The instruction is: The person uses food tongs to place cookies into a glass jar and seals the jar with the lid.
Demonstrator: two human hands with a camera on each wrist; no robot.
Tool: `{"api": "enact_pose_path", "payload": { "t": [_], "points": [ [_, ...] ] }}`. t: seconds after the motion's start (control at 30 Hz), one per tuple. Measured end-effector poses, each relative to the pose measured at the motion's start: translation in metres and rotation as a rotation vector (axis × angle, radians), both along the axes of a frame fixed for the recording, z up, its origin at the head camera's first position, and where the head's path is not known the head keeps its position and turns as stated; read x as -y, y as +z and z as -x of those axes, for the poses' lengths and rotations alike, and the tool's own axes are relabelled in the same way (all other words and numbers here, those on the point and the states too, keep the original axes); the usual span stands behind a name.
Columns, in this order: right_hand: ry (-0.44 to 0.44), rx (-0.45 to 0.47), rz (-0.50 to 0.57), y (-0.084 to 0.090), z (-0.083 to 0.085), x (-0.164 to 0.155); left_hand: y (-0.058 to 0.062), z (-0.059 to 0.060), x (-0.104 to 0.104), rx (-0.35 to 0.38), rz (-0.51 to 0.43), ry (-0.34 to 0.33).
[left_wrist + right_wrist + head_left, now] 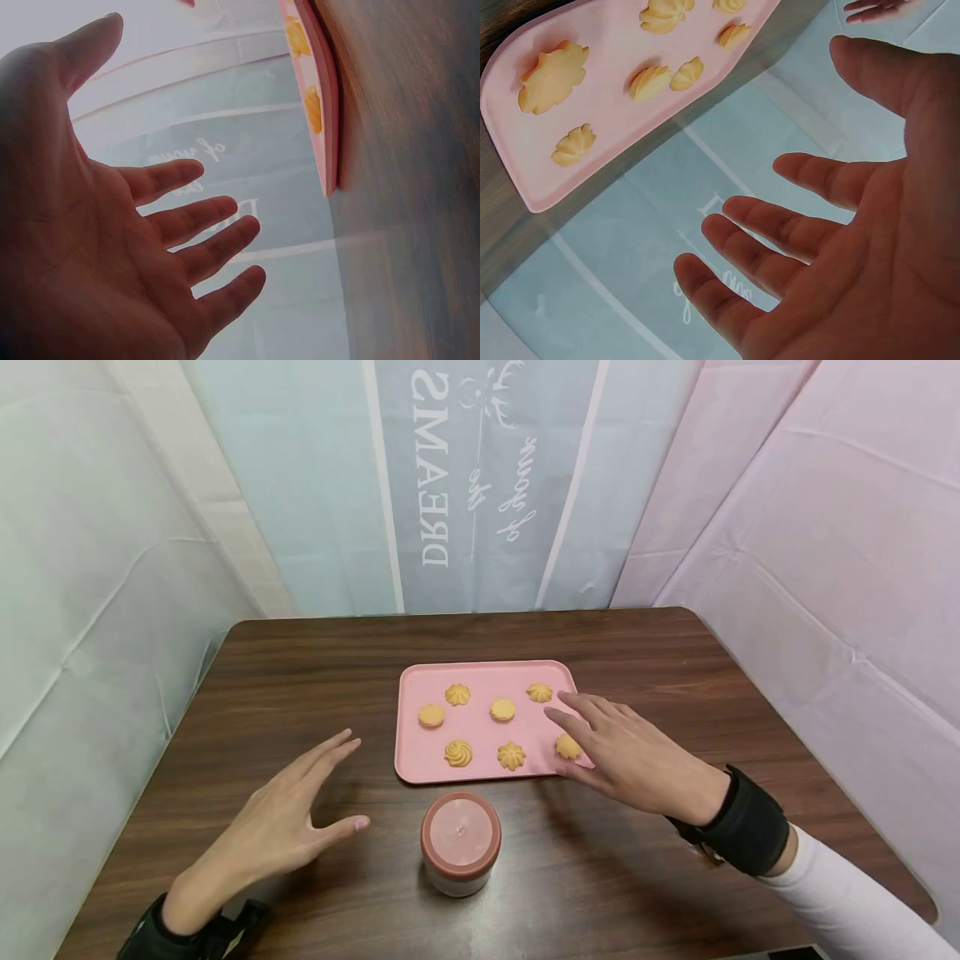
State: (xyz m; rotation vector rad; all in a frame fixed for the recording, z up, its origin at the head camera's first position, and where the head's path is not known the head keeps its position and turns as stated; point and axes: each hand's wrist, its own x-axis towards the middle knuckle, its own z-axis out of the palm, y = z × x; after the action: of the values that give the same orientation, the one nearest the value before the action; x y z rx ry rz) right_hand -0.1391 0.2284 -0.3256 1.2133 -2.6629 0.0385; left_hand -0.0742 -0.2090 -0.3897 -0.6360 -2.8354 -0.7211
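Observation:
A pink tray [480, 673] lies on the table with several yellow piped cookies on it, among them a swirled cookie [458, 753] and a round one [502, 710]. In front of the tray stands a jar with a reddish-brown lid [461, 833]. My right hand [622, 752] hovers over the tray's right end with its fingers extended, partly hiding a cookie [567, 746]. To the left of the jar, my left hand [281, 822] is held above the table, thumb apart from the fingers. Both palms look bare in the wrist views.
The dark wood table [300, 668] has rounded far corners. Behind it hangs a blue-grey cloth [480, 585] with white lettering. Pale cloth sheets enclose the left and right sides. A dark object edge [797, 953] shows at the bottom right.

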Motion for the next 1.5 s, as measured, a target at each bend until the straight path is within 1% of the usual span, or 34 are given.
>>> {"api": "enact_pose_path", "payload": {
  "t": [0.17,0.53,1.1,1.27,1.5],
  "points": [
    [0.011,-0.020,-0.020,0.001,-0.001,0.003,-0.003,-0.001,-0.001,-0.004,-0.015,-0.033],
    [0.044,-0.035,-0.048,0.007,-0.003,0.011,-0.010,-0.002,-0.007,0.060,-0.023,-0.077],
    [0.080,-0.066,-0.087,0.014,-0.006,0.019,-0.016,-0.005,-0.017,0.143,-0.025,-0.109],
    [0.087,-0.072,-0.111,0.015,-0.007,0.022,-0.019,-0.005,-0.020,0.145,-0.028,-0.115],
    [0.086,-0.086,-0.131,0.017,-0.009,0.024,-0.019,-0.005,-0.022,0.156,-0.031,-0.123]
  ]
}}
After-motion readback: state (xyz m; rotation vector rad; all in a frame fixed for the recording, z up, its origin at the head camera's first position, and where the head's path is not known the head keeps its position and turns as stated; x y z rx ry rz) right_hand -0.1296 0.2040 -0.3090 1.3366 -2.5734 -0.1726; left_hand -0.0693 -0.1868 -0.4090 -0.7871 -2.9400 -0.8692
